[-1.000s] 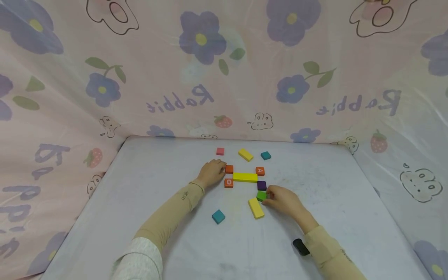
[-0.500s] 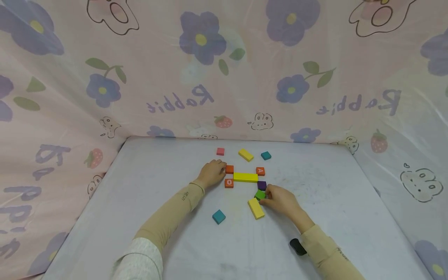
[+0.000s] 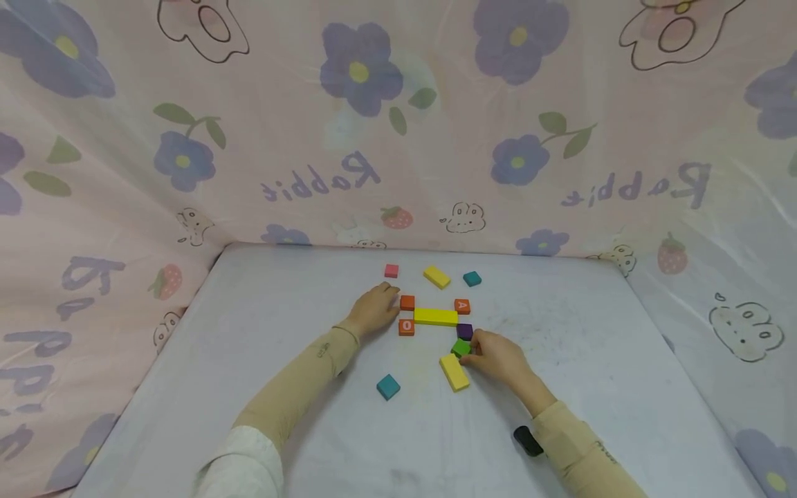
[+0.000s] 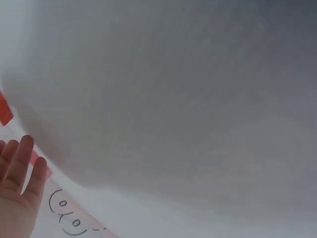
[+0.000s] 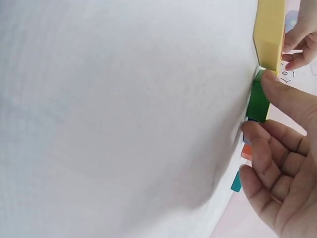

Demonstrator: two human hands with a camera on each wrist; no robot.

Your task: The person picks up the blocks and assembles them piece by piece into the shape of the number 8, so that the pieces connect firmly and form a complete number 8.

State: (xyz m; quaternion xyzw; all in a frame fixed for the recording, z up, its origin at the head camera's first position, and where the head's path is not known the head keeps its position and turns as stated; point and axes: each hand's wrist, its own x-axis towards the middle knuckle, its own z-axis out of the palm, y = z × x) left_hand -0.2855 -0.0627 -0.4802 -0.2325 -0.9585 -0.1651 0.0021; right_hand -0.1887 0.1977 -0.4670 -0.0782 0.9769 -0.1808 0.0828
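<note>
In the head view, my right hand (image 3: pixel 500 357) pinches a green block (image 3: pixel 461 348) between thumb and index finger. The right wrist view shows the thumb at one end of this green block (image 5: pixel 258 101) and the index finger near the other. It sits turned at an angle between a purple block (image 3: pixel 465 332) and a slanted yellow block (image 3: pixel 454 373). My left hand (image 3: pixel 373 308) rests with relaxed fingers beside a plain orange block (image 3: pixel 407 302), holding nothing. A long yellow block (image 3: pixel 436 317) lies between this one, an orange block marked 0 (image 3: pixel 407 327) and an orange block marked A (image 3: pixel 462 306).
Farther back lie a pink block (image 3: pixel 391 271), a second slanted yellow block (image 3: pixel 436 277) and a teal block (image 3: pixel 472 279). Another teal block (image 3: pixel 389 387) lies nearer the front. Patterned curtain (image 3: pixel 398 138) borders the white table (image 3: pixel 299 429) at the back and sides.
The green block has turned from nearly square with the purple one to an angle and shifted slightly left with my right hand. My left hand has stayed almost still.
</note>
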